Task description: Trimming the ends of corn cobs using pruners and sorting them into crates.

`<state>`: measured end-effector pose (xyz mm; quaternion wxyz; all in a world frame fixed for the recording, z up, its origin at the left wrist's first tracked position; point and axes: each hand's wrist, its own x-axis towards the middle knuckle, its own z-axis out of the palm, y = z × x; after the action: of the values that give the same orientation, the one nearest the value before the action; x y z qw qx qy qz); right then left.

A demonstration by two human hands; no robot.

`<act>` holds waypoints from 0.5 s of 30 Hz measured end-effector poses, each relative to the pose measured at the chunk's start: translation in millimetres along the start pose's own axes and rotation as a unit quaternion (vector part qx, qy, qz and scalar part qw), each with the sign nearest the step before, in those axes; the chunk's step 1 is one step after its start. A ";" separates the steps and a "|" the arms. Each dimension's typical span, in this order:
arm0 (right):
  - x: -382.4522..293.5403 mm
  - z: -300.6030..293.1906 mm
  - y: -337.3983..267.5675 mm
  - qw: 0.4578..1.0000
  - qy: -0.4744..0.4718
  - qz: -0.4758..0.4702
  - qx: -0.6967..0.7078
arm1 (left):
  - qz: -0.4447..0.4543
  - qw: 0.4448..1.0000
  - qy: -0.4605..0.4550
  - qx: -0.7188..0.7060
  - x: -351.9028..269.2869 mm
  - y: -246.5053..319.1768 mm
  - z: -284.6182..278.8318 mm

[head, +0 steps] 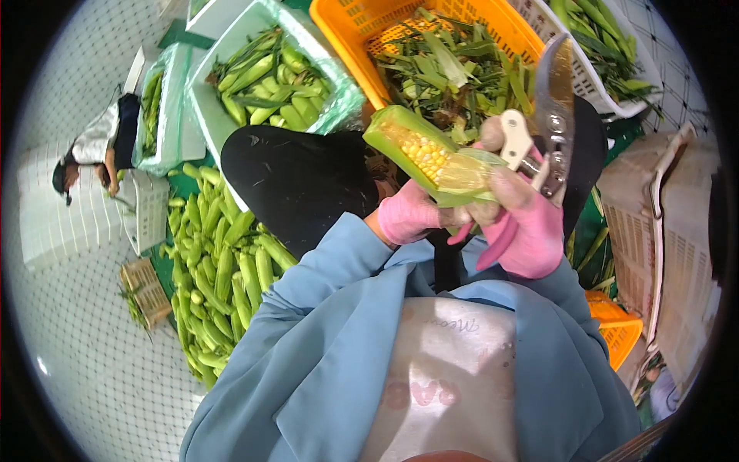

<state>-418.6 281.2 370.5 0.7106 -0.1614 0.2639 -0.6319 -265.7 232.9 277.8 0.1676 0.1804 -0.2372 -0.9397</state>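
An ear of corn (427, 156) with its green husk partly opened shows yellow kernels and pale silk. My left hand (413, 213), in a pink glove with dirty fingertips, grips the ear from below. Pruning shears (554, 127) with metal blades and pink handles lie in my right hand (519, 225), gloved alike, blades pointing away from me. The thumb and fingers of that hand also touch the husk at the ear's near end. Beyond my hands, cut husks (450, 75) lie in an orange plastic crate (340, 43).
A foam box (202, 110) of corn stands beyond my left knee, and a big heap of corn (219, 271) lies on my left. A white crate (618, 104) stands at the upper right, stacked crates (641, 231) at the right. A person (95, 141) bends at the far left.
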 end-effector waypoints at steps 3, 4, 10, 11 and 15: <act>8.8 -0.3 3.2 0.999 -0.048 0.000 0.012 | 0.144 0.978 -0.004 0.148 -10.6 14.4 16.4; 10.2 7.4 4.9 0.998 0.001 -0.025 -0.056 | 0.115 0.982 0.027 0.149 -17.4 19.2 17.6; 15.4 -67.8 9.1 0.949 0.248 -0.041 -0.190 | 0.347 0.469 0.367 0.725 -109.5 58.1 9.3; 19.3 -45.8 2.2 0.983 0.044 -0.061 -0.166 | 0.358 0.479 0.410 0.689 -122.5 63.8 6.8; 39.2 -42.6 21.7 0.975 -0.041 0.035 -0.216 | 0.422 0.648 0.616 0.151 -239.1 23.3 -83.9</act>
<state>-423.3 250.4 317.1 0.6909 -0.3270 0.3705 -0.5277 -15.1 277.0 282.7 0.6245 0.6205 -0.2681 -0.3914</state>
